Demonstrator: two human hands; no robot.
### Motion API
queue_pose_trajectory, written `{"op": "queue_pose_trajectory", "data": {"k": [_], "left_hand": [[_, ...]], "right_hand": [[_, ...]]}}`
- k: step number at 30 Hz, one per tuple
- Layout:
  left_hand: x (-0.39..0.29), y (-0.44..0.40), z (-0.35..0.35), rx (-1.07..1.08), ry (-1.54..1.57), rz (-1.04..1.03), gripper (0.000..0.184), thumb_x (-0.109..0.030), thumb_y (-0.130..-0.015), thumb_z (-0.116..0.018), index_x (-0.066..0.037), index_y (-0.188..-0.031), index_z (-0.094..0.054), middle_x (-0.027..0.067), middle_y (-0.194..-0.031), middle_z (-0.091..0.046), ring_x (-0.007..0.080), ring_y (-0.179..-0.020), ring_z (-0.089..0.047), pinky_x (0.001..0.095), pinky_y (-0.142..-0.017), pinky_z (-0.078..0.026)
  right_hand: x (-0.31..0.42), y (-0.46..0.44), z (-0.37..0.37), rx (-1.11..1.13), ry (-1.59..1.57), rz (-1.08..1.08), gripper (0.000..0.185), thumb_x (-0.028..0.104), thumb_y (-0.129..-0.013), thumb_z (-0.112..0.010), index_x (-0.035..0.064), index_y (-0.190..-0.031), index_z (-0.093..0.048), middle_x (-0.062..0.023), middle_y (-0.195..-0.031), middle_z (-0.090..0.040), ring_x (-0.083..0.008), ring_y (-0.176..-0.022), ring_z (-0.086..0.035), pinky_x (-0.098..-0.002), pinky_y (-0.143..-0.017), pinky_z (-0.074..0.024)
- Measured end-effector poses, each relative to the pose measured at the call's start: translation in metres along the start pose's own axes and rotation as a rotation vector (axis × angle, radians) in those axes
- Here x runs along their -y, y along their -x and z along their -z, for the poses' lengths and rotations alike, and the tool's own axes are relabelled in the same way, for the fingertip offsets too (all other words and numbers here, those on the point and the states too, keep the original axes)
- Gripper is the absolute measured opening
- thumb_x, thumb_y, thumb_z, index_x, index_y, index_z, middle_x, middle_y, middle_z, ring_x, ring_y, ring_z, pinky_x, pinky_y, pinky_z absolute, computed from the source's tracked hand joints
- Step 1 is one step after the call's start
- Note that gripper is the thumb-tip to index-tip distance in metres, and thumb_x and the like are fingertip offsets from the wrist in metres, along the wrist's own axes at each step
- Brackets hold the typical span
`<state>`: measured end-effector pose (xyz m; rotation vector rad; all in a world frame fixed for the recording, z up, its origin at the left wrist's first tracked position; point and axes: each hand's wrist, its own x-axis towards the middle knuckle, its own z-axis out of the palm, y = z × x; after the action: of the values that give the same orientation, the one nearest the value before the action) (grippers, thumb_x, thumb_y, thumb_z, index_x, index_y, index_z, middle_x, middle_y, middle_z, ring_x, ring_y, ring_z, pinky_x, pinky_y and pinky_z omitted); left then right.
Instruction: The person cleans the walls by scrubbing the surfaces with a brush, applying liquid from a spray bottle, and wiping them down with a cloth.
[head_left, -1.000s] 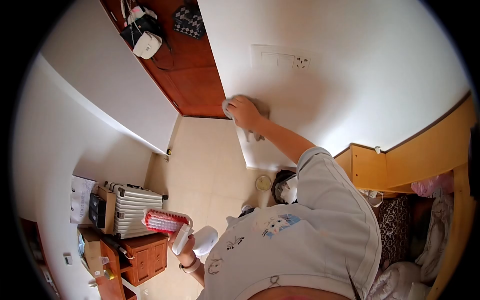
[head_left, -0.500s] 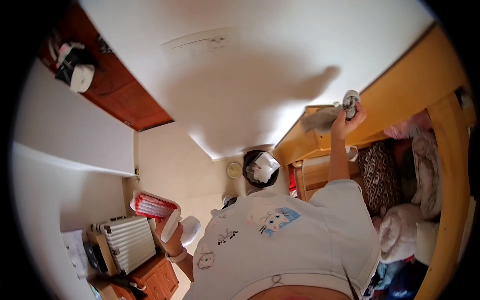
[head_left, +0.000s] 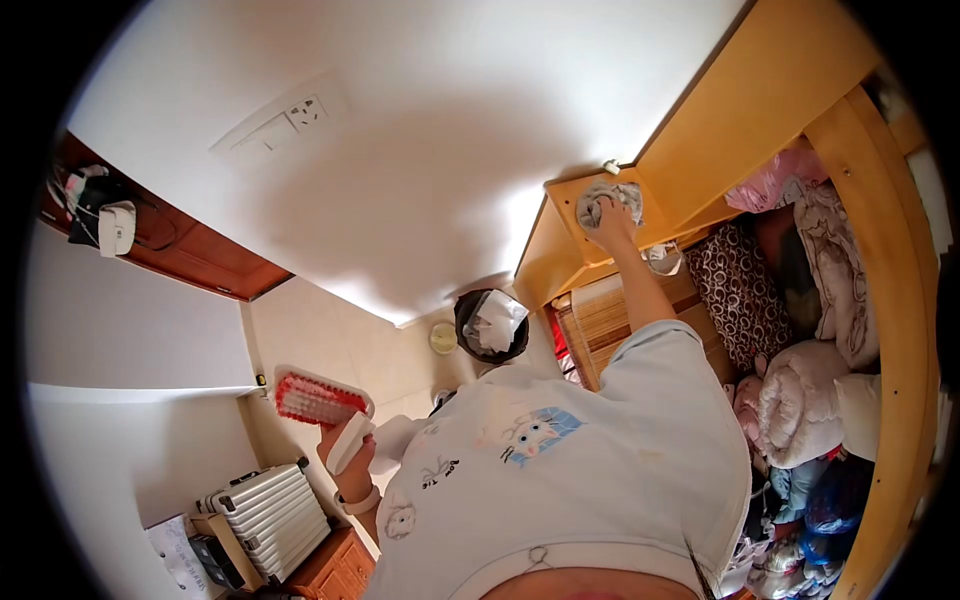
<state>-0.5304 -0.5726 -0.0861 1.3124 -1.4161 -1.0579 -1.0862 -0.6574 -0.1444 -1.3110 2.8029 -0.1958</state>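
My left hand (head_left: 340, 455), at the lower left, is closed around a scrub brush (head_left: 318, 398) with red and white bristles facing up. A white handle-like part (head_left: 350, 443) and a rounded white body (head_left: 395, 443) show at the same hand; whether they belong to the brush is unclear. My right hand (head_left: 612, 225) is stretched forward, its fingers bent over a crumpled grey cloth (head_left: 598, 200). The cloth lies against a small wooden shelf (head_left: 568, 192) at the bed frame. A small white object (head_left: 611, 167) sits at the shelf's back edge.
A black-lined bin (head_left: 490, 350) with white paper stands by the wall corner, beside a small round dish (head_left: 443, 338). The wooden bunk (head_left: 860, 200) holds bedding and a patterned pillow (head_left: 737, 295). A silver suitcase (head_left: 265, 520) stands lower left; a wall socket (head_left: 305, 113) is ahead.
My right hand has come down and left from beside the wooden panel to the shelf, bringing the grey cloth. The view has shifted; my left hand still grips the brush.
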Motion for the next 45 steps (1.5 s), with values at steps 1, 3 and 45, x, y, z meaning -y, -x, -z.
{"op": "queue_pose_trajectory", "data": {"k": [1, 3, 45], "left_hand": [[-0.002, 0.003, -0.002, -0.004, 0.037, 0.02, 0.028, -0.001, -0.053, -0.058, 0.003, -0.08, -0.064, 0.0116, -0.074, -0.061, 0.0239, -0.071, -0.057, 0.0312, -0.074, -0.046], [-0.009, 0.01, -0.004, -0.055, 0.069, 0.021, 0.029, -0.001, -0.053, -0.057, 0.004, -0.08, -0.063, 0.0106, -0.073, -0.06, 0.0229, -0.07, -0.056, 0.0313, -0.076, -0.045], [-0.034, 0.028, -0.086, -0.084, -0.299, -0.093, 0.027, -0.003, -0.055, -0.065, -0.003, -0.082, -0.065, 0.0113, -0.082, -0.064, 0.021, -0.072, -0.062, 0.0302, -0.067, -0.05]], "right_hand": [[0.0, -0.007, 0.005, 0.039, 0.018, 0.028, 0.06, 0.031, -0.066, -0.063, 0.0138, -0.12, -0.046, -0.0097, -0.128, -0.042, -0.0293, -0.118, -0.04, -0.0455, -0.087, -0.0414], [-0.001, -0.029, 0.014, 0.084, 0.037, 0.061, 0.059, 0.029, -0.064, -0.064, 0.0137, -0.119, -0.048, -0.0089, -0.127, -0.045, -0.0299, -0.114, -0.044, -0.0452, -0.085, -0.0435], [0.046, -0.092, 0.061, 0.209, 0.095, 0.287, 0.034, 0.035, -0.084, -0.053, 0.0063, -0.098, -0.064, -0.0122, -0.095, -0.065, -0.0265, -0.089, -0.062, -0.0351, -0.074, -0.0496]]}}
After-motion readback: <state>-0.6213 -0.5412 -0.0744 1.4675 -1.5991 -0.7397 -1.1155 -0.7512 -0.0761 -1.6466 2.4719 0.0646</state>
